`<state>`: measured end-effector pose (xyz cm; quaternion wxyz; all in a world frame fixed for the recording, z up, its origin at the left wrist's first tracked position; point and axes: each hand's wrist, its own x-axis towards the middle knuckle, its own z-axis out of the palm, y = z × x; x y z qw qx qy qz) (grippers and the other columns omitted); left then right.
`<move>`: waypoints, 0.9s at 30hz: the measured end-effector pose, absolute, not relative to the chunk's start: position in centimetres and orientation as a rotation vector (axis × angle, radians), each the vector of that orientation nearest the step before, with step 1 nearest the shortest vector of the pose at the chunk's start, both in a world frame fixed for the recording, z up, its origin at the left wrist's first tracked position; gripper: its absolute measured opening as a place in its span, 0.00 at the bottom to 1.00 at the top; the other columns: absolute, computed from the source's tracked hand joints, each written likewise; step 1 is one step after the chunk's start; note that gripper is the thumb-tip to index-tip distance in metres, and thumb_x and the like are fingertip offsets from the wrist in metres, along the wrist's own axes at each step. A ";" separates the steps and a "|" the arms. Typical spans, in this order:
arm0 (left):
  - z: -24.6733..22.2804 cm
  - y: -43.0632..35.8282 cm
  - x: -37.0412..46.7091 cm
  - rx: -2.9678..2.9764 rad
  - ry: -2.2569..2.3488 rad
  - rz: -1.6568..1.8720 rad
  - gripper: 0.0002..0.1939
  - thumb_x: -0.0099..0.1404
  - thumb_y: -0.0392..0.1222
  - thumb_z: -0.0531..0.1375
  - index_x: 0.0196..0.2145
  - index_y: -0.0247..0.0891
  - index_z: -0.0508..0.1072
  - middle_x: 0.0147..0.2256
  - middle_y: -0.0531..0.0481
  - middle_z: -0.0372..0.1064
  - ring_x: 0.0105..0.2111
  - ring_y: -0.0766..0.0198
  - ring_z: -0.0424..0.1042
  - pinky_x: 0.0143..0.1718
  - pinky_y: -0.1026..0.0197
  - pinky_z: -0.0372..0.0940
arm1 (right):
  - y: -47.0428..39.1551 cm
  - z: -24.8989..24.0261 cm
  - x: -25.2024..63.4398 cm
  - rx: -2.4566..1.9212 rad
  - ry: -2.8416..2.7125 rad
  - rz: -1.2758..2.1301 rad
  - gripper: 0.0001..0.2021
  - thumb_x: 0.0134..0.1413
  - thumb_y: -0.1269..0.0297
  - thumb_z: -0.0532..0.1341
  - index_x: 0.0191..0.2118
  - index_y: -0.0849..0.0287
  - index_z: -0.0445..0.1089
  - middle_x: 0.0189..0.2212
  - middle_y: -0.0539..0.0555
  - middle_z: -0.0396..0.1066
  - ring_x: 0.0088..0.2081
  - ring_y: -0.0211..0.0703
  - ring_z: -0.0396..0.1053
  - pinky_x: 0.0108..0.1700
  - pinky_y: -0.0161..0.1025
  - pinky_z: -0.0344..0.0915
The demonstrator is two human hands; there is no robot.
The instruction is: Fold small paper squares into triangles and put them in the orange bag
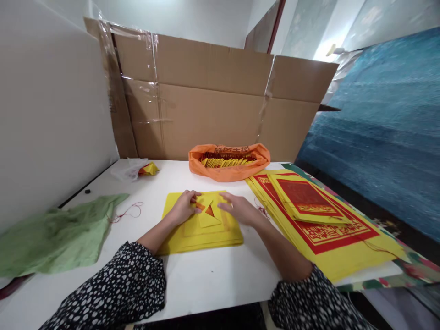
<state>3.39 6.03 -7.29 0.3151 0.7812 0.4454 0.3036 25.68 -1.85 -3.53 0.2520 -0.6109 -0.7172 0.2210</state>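
Left hand (185, 206) and right hand (239, 208) face each other over a folded paper (209, 222), which lies on a yellow stack (195, 243) at the middle of the white table (220, 284). Left fingers are curved and partly open, thumb apart from the forefinger, at the left side of the paper — whether they pinch its edge I cannot tell. Right fingers are loosely bent and parted, close by its right side, with nothing seen in their hold. Two pointed patches of orange-red show among the paper's yellow flaps. Behind the stack sits an orange bag (223, 175), its mouth open on a row of yellow pieces (223, 162) standing close together. To the right lie large sheets (360, 245) printed in red, with small sheets (305, 197) on top of them; a patterned cloth (381, 283) shows along their edge. On the left are a clear plastic bag (125, 170) with a red and yellow piece (150, 169) beside it, a loop of red thread (132, 211) and a crumpled green cloth (65, 233). Cardboard (209, 110) stands upright across the back, and a blue surface (378, 110) rises at the right.
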 end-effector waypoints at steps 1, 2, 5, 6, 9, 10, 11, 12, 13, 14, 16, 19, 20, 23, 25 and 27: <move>-7.4 5.8 3.3 2.064 1.164 0.807 0.23 0.48 0.37 0.67 0.44 0.35 0.71 0.39 0.47 0.64 0.39 0.56 0.70 0.43 0.53 0.68 | -0.4 -3.5 25.8 -1.629 -1.936 0.617 0.25 0.57 0.53 0.61 0.58 0.57 0.64 0.50 0.61 0.71 0.48 0.51 0.71 0.48 0.45 0.65; -7.5 5.6 3.2 2.070 1.150 0.818 0.24 0.49 0.38 0.67 0.45 0.35 0.70 0.39 0.46 0.64 0.39 0.55 0.70 0.45 0.52 0.67 | 0.9 -3.7 25.5 -1.602 -1.931 0.689 0.25 0.55 0.57 0.63 0.58 0.58 0.64 0.49 0.61 0.72 0.46 0.48 0.72 0.46 0.43 0.66; -7.8 4.8 2.7 2.092 1.088 0.844 0.28 0.50 0.42 0.68 0.49 0.38 0.68 0.42 0.46 0.64 0.43 0.53 0.70 0.49 0.48 0.65 | 3.6 -5.3 23.1 -1.513 -1.961 0.760 0.28 0.43 0.64 0.71 0.53 0.59 0.67 0.47 0.57 0.71 0.44 0.44 0.72 0.47 0.40 0.66; -7.9 4.6 2.6 2.096 1.071 0.845 0.30 0.49 0.44 0.69 0.50 0.39 0.67 0.43 0.46 0.64 0.45 0.52 0.69 0.51 0.47 0.64 | 4.2 -5.8 22.2 -1.507 -1.956 0.746 0.30 0.39 0.65 0.72 0.52 0.59 0.68 0.47 0.57 0.70 0.46 0.45 0.70 0.49 0.40 0.65; -8.2 4.1 2.4 2.106 1.082 0.860 0.41 0.45 0.43 0.72 0.56 0.41 0.63 0.50 0.43 0.62 0.51 0.48 0.65 0.55 0.45 0.60 | 5.4 -6.4 20.7 -1.588 -1.848 0.776 0.35 0.32 0.65 0.74 0.52 0.58 0.67 0.47 0.56 0.68 0.48 0.47 0.68 0.48 0.41 0.65; -8.3 4.0 2.3 2.109 1.105 0.875 0.45 0.44 0.43 0.73 0.58 0.42 0.60 0.52 0.41 0.60 0.54 0.46 0.63 0.56 0.44 0.59 | 5.7 -6.4 20.6 -1.623 -1.806 0.814 0.34 0.32 0.64 0.74 0.51 0.58 0.67 0.45 0.55 0.69 0.46 0.47 0.69 0.45 0.40 0.66; -8.3 4.0 2.3 2.111 1.131 0.889 0.48 0.43 0.43 0.73 0.60 0.42 0.58 0.53 0.40 0.58 0.56 0.44 0.61 0.57 0.42 0.57 | 6.1 -6.3 20.6 -1.649 -1.779 0.858 0.33 0.31 0.63 0.74 0.49 0.58 0.67 0.42 0.54 0.70 0.42 0.47 0.71 0.41 0.40 0.67; -8.4 4.0 2.3 2.109 1.156 0.900 0.52 0.42 0.43 0.74 0.62 0.43 0.55 0.54 0.40 0.57 0.57 0.43 0.59 0.58 0.41 0.55 | 6.5 -6.2 20.8 -1.663 -1.768 0.892 0.31 0.30 0.62 0.74 0.46 0.58 0.68 0.38 0.53 0.71 0.39 0.46 0.71 0.39 0.39 0.67; -8.4 4.0 2.3 2.104 1.174 0.907 0.54 0.42 0.44 0.74 0.63 0.44 0.53 0.54 0.40 0.57 0.57 0.42 0.58 0.58 0.40 0.55 | 6.8 -6.1 20.9 -1.668 -1.769 0.913 0.28 0.29 0.62 0.74 0.42 0.58 0.69 0.35 0.51 0.72 0.37 0.46 0.71 0.37 0.39 0.66; -8.5 4.0 2.3 2.097 1.183 0.910 0.56 0.41 0.44 0.74 0.64 0.44 0.51 0.54 0.40 0.57 0.57 0.41 0.58 0.58 0.39 0.54 | 7.1 -6.0 21.1 -1.671 -1.769 0.931 0.26 0.27 0.63 0.75 0.38 0.58 0.70 0.31 0.49 0.71 0.35 0.46 0.71 0.36 0.38 0.66; -8.6 4.0 2.3 2.078 1.175 0.910 0.57 0.41 0.44 0.74 0.65 0.45 0.49 0.53 0.41 0.58 0.57 0.42 0.59 0.58 0.39 0.54 | 7.4 -5.9 21.3 -1.663 -1.771 0.956 0.23 0.23 0.64 0.75 0.31 0.58 0.68 0.26 0.47 0.70 0.34 0.46 0.70 0.35 0.38 0.64; -8.6 3.9 2.3 2.029 1.154 0.932 0.57 0.42 0.43 0.73 0.65 0.43 0.49 0.53 0.40 0.59 0.55 0.45 0.61 0.56 0.42 0.57 | 7.4 -5.6 20.9 -1.591 -1.784 0.995 0.21 0.23 0.63 0.75 0.25 0.58 0.65 0.23 0.46 0.68 0.33 0.46 0.70 0.36 0.38 0.64; -8.5 3.8 2.4 1.999 1.157 0.955 0.56 0.43 0.42 0.72 0.65 0.42 0.49 0.53 0.40 0.59 0.54 0.46 0.63 0.55 0.43 0.58 | 7.2 -5.4 20.7 -1.551 -1.788 1.008 0.19 0.26 0.63 0.74 0.25 0.58 0.64 0.24 0.46 0.68 0.33 0.45 0.70 0.36 0.38 0.64; -7.8 3.4 2.6 1.888 1.151 1.010 0.50 0.52 0.43 0.68 0.65 0.40 0.46 0.44 0.44 0.67 0.43 0.55 0.71 0.47 0.51 0.65 | 6.3 -4.2 20.0 -1.374 -1.773 1.022 0.13 0.40 0.61 0.68 0.28 0.58 0.63 0.30 0.47 0.71 0.37 0.42 0.70 0.39 0.36 0.65; -7.1 3.1 2.8 1.860 1.113 0.994 0.42 0.59 0.45 0.63 0.65 0.38 0.47 0.34 0.51 0.70 0.33 0.60 0.72 0.39 0.56 0.68 | 5.3 -3.1 19.6 -1.183 -1.699 1.027 0.13 0.44 0.59 0.66 0.30 0.57 0.61 0.31 0.48 0.71 0.37 0.41 0.70 0.40 0.36 0.65; -6.3 2.8 2.8 1.921 1.085 0.986 0.31 0.64 0.45 0.58 0.62 0.39 0.53 0.30 0.53 0.72 0.29 0.62 0.73 0.36 0.59 0.67 | 4.0 -2.0 19.5 -1.014 -1.624 1.028 0.14 0.44 0.58 0.66 0.30 0.57 0.60 0.30 0.48 0.71 0.35 0.42 0.71 0.38 0.37 0.66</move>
